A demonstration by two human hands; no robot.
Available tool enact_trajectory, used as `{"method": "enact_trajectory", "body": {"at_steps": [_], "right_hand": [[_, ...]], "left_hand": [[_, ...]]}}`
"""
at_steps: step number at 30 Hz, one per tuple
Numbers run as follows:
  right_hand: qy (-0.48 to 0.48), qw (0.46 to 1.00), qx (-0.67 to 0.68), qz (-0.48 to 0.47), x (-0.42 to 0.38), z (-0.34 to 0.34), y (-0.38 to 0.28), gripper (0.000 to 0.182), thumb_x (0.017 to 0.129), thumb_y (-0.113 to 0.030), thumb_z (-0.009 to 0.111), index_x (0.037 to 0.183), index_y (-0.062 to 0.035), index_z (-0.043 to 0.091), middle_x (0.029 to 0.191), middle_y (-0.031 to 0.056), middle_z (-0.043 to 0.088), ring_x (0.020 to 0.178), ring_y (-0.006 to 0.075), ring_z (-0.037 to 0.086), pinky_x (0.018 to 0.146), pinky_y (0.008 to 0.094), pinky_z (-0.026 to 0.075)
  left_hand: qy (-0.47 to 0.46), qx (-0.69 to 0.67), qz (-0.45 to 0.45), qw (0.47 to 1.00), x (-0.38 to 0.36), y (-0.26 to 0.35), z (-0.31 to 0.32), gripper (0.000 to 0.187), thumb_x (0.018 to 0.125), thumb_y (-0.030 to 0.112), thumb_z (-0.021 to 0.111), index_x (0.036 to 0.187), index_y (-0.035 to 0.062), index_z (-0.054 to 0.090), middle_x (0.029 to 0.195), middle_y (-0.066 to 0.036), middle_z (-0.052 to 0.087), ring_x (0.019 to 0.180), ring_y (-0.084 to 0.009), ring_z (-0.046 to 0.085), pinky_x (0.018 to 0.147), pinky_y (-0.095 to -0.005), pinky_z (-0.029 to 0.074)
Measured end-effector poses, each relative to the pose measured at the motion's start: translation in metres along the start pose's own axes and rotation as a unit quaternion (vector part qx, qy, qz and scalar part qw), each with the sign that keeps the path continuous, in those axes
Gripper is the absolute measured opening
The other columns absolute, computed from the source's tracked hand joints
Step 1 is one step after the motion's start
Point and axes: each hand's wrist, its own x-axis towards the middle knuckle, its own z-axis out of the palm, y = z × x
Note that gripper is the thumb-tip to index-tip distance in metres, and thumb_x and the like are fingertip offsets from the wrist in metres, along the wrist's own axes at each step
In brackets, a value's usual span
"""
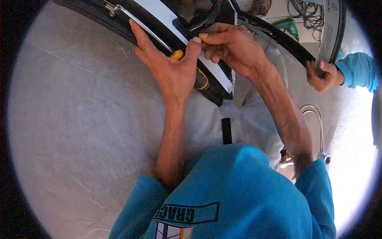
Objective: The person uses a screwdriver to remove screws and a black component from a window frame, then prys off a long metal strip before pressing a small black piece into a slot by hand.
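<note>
My left hand [167, 71] is closed around a screwdriver with a long metal shaft [149, 32] and a yellow-and-black handle [202, 81]. The same hand rests on a curved black frame with a white strip [167, 16], its thumb near the strip. My right hand [238, 47] is pinched against the frame close to my left thumb. What sits between its fingertips is too small or hidden to make out. A black bracket-like part [205, 20] shows just above these fingertips.
Another person's hand [324, 77], in a blue sleeve, holds a curved grey-and-black strip [331, 34] at the right. A green power tool [288, 27] and tangled cables [308, 14] lie at the top right. A flexible metal hose [319, 123] lies on the tiled floor [87, 119].
</note>
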Motion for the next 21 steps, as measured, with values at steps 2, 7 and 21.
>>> {"method": "enact_trajectory", "body": {"at_steps": [2,7,21], "right_hand": [[-0.001,1.0,-0.002,-0.004,0.004,-0.001,-0.003,0.013,0.084,-0.01,0.06,0.085,0.0029,0.061,0.076,0.0103,0.061,0.063,0.0169,0.059,0.057,0.0274,0.049],[0.022,1.0,0.013,-0.011,0.0,0.007,-0.005,0.012,0.083,-0.008,0.06,0.083,0.0046,0.062,0.073,0.0106,0.06,0.058,0.0173,0.056,0.052,0.0276,0.047],[-0.038,0.992,-0.114,0.024,0.01,-0.002,-0.018,0.017,0.082,-0.015,0.064,0.083,0.0017,0.064,0.073,0.0097,0.063,0.061,0.0168,0.059,0.052,0.0271,0.047]], "left_hand": [[0.005,-0.023,-0.013,1.0,0.001,0.002,0.003,0.104,0.068,0.013,0.076,0.145,0.0024,0.008,0.113,-0.023,0.033,0.107,-0.0327,0.039,0.095,-0.0413,0.034],[-0.009,0.02,0.005,1.0,0.0,-0.003,0.0,0.103,0.068,0.014,0.075,0.145,0.0027,0.007,0.112,-0.023,0.034,0.106,-0.033,0.038,0.096,-0.041,0.032],[-0.006,0.025,-0.013,1.0,0.001,0.009,0.001,0.1,0.071,0.018,0.072,0.146,0.0032,0.008,0.11,-0.023,0.033,0.103,-0.0333,0.04,0.093,-0.0424,0.034]]}}
